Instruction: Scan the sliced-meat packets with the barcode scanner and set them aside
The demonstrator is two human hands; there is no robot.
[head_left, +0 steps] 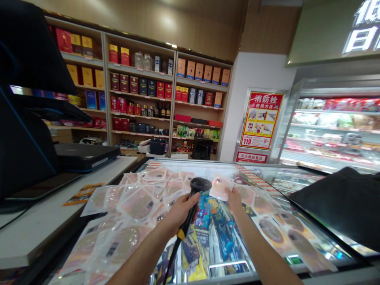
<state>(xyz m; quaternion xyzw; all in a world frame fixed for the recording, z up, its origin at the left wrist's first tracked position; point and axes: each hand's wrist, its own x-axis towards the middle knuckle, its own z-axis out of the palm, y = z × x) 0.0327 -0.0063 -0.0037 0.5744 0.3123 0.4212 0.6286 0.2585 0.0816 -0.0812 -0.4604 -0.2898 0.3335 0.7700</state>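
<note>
My left hand [177,213] is wrapped round the handle of a black barcode scanner [187,221], its rounded head [200,183] pointing up and forward and its cable hanging down. My right hand [234,201] pinches the edge of a flat clear packet [220,187] just right of the scanner head. Many similar packets [139,204], with oval beige contents and barcode labels, overlap on the freezer's glass to the left. More packets [271,229] lie to the right. Below my hands, colourful wrapped goods [213,237] fill the freezer.
A white counter [38,225] at the left bears a dark checkout terminal [26,99], a black box-like device [86,154] and an orange packet [83,194]. A dark cloth-like thing [341,206] covers the right side. Behind stand shelves [139,71] of boxes and a lit display fridge [335,130].
</note>
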